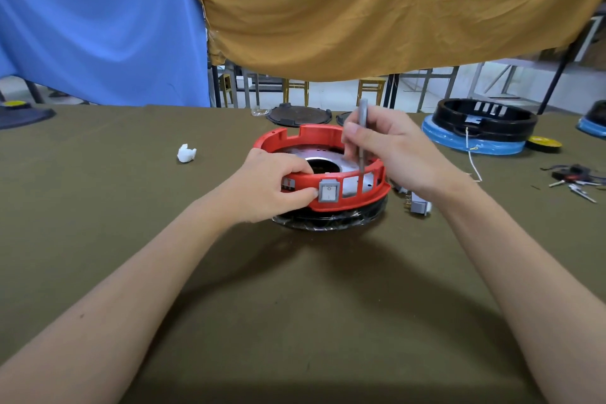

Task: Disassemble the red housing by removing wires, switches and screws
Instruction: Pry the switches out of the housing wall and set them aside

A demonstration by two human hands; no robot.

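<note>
A round red housing [347,202] sits on a black plastic-wrapped base [328,221] in the middle of the table. A grey rocker switch [329,192] is set in its front wall. My left hand [275,184] grips the housing's front left rim, thumb outside beside the switch, fingers over the edge. My right hand [393,147] holds a thin grey screwdriver [362,138] upright, its tip down inside the housing near the silver metal plate [347,162]. A loose grey switch [418,205] lies on the table right of the housing.
A black housing on a blue base [478,131] with a white wire [472,161] stands at the back right. Keys [574,179] lie far right. A white crumpled piece [186,153] lies at left. Dark round lids [298,115] rest behind the housing. Olive cloth [295,305] covers the table.
</note>
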